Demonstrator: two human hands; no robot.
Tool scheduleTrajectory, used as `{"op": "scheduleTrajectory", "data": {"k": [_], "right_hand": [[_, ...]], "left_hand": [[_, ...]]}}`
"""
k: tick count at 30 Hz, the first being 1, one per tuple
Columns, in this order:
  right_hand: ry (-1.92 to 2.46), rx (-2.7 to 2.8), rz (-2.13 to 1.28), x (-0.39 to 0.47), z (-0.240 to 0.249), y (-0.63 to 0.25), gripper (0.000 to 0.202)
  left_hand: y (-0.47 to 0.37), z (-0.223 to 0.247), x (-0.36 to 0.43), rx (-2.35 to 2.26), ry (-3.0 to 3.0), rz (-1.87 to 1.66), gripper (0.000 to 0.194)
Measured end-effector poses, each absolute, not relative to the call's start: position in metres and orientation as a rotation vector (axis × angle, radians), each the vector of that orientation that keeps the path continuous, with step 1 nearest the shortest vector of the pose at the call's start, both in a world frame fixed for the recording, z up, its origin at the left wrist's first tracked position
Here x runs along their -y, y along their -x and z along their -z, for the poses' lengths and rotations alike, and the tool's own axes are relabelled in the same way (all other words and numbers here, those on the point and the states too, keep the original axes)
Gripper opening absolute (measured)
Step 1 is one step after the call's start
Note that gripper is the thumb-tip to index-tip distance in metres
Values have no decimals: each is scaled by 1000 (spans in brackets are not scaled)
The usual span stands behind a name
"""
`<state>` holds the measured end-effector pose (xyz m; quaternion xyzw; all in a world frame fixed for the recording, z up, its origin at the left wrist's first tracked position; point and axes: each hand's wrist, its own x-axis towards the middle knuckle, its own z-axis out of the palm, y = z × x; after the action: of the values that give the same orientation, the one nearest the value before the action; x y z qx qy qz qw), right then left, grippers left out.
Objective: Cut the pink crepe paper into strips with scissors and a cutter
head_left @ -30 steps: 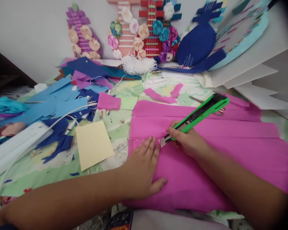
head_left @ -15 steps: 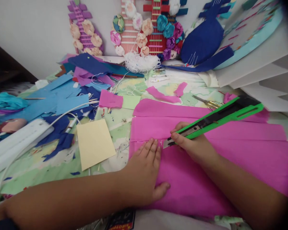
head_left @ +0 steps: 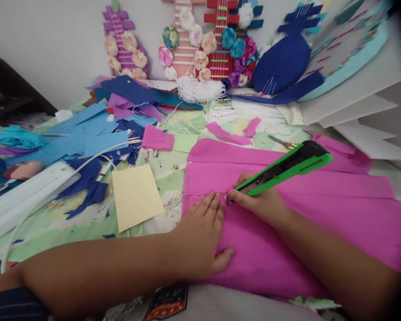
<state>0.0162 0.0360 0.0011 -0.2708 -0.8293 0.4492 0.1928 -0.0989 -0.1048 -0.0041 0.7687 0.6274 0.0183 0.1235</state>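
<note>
- One right hand (head_left: 263, 203) grips one green-and-black utility knife (head_left: 284, 170), held slantwise above the magenta sheet (head_left: 341, 211).
- One left hand (head_left: 200, 236) lies flat on that sheet, palm down, fingers extended, grasping nothing.
- The knife's blade end (small and dim here) seems to touch the sheet just right of the left fingertips.
- The sheet is spread on the desk (head_left: 83, 229), with two loose magenta scraps (head_left: 229, 133) beyond it.
- One pair of scissors (head_left: 282, 141) lies partly behind the knife.
- Left of the sheet: one pale yellow paper (head_left: 137, 198), one white power strip (head_left: 30, 196).
- At least four lute-shaped crafts (head_left: 282, 62) stand behind.
</note>
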Motion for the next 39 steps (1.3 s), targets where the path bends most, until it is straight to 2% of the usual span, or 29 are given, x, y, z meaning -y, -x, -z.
{"op": "scheduleTrajectory", "data": {"k": [12,27,33,39], "right_hand": [[755,2358,-1325,-32,-4,-13,24],[646,2560,-1110,-27,2,-14,28],[717,2353,-1314,-33,0,-15,31],[700,2277,-1349,-34,-1,-20,31]], "left_hand": [[102,5,105,-1825,-2285,-87,73],[101,11,104,-1849,-2277,-198,72],[101,8,104,-1846,-2276,-155,72],[102,6,106,-1864,-2252,-139,70]]}}
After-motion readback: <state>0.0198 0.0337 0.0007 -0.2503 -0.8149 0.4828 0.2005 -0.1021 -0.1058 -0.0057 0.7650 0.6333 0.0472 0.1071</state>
